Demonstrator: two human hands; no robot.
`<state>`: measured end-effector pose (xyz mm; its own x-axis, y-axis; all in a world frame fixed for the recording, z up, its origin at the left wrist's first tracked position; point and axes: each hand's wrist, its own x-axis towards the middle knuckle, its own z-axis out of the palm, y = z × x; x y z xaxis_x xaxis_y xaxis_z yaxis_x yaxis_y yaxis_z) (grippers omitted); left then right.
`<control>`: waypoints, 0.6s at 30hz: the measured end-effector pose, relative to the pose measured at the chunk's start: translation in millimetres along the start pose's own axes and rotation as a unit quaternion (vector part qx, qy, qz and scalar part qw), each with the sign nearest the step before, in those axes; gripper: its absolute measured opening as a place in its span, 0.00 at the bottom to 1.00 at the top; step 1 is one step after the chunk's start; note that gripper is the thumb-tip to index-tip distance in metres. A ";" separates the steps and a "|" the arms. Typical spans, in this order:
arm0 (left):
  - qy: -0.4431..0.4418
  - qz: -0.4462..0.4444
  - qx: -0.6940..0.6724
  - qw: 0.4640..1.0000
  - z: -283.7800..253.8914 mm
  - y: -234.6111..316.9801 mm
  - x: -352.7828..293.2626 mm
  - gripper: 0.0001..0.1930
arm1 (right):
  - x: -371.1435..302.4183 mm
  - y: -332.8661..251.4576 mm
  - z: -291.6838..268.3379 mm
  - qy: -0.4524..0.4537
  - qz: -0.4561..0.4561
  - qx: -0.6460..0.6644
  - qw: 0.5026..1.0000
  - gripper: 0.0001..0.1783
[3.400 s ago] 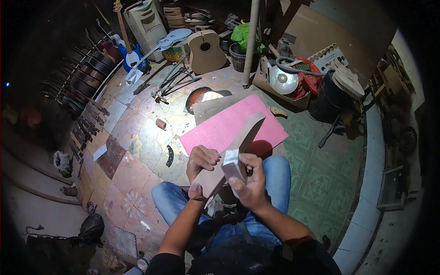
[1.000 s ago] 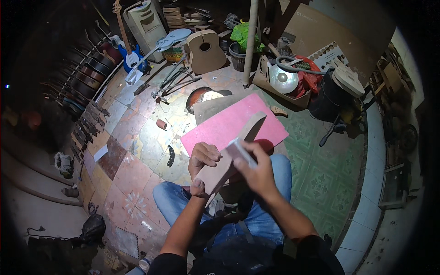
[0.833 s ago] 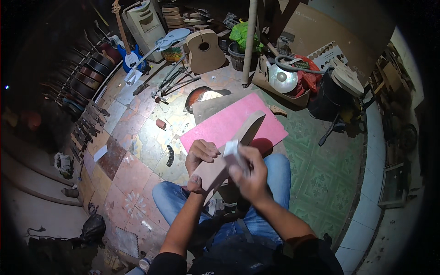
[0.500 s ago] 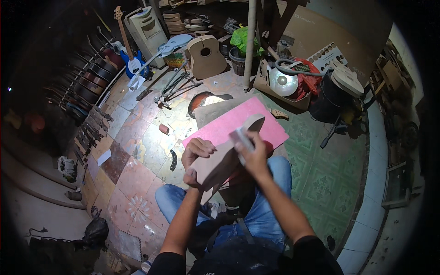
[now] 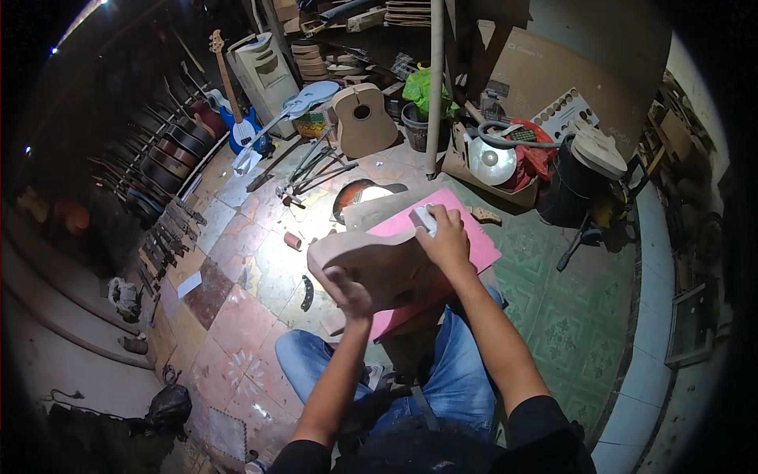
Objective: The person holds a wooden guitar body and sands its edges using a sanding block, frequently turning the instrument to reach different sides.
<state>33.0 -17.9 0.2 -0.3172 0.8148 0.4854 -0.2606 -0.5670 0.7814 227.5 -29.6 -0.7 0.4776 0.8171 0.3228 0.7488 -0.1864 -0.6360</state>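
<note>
An unpainted wooden guitar body [image 5: 379,272] is tilted up over my lap, its curved side edge toward the top. My left hand [image 5: 351,294] grips its lower left part; the thumb side shows and some fingers are hidden by the wood. In my right hand [image 5: 448,241] is a pale grey sanding block [image 5: 425,220], held by the fingers at the body's upper right edge. Beneath the body lies a bright pink board [image 5: 474,237], on top of a greyish flat sheet [image 5: 367,217].
A sunburst guitar body [image 5: 359,193] lies beyond the board. On the tiled floor are a small brown cylinder [image 5: 292,240] and a dark curved piece [image 5: 307,293]. A pole [image 5: 433,95] stands ahead, beside a box [image 5: 513,197] and a black bucket [image 5: 557,186]. Guitars line the left.
The guitar body has been turned so that its broad face shows more. My right hand and the sanding block have shifted up along its edge; my left hand has changed its hold.
</note>
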 end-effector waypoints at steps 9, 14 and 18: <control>0.018 -0.061 0.194 0.979 4.7 1.6 -9.7 0.70 | -21.2 -11.9 7.1 0.026 0.004 0.014 1.000 0.27; 0.105 -0.007 0.291 0.951 4.9 5.4 -14.5 0.74 | -28.8 -13.5 10.2 0.040 -0.010 0.006 0.999 0.28; 0.126 0.006 0.244 0.961 -8.8 -0.4 -3.8 0.63 | -37.2 -16.5 8.0 0.054 -0.042 0.002 0.998 0.29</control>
<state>26.3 -21.9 -5.4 -0.5451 0.7181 0.4327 0.1844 -0.4008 0.8974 193.7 -52.5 -7.9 0.4598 0.7657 0.4497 0.7865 -0.1161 -0.6065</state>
